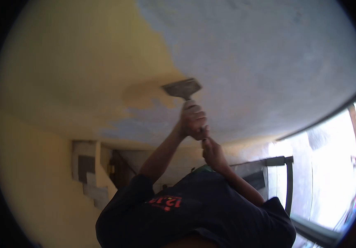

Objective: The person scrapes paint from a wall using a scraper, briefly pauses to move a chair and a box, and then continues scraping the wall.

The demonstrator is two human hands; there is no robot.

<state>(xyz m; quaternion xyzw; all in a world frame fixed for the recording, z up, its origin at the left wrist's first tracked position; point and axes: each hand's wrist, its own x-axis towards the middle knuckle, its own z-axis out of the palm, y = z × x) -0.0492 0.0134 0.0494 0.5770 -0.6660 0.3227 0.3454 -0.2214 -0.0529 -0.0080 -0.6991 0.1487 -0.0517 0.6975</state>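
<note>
A wide-bladed scraper [182, 87] lies with its metal blade against a broad painted surface [244, 53], part yellow and part bluish grey. Close behind the blade, my left hand [194, 120] is wrapped round the handle, hiding much of it. Lower down, my right hand [214, 155] closes round the handle's end. The blade sits near the ragged border between the yellow paint [136, 53] and the grey area, its shadow falling to the left. Both arms reach out from a dark T-shirt [202, 202] with red print.
A plain yellow wall [29, 165] runs down the left side, with a stepped structure [91, 169] beside it. At right, a dark rail or frame [289, 182] stands before a bright opening [322, 165]. Small coloured things show at the far right edge.
</note>
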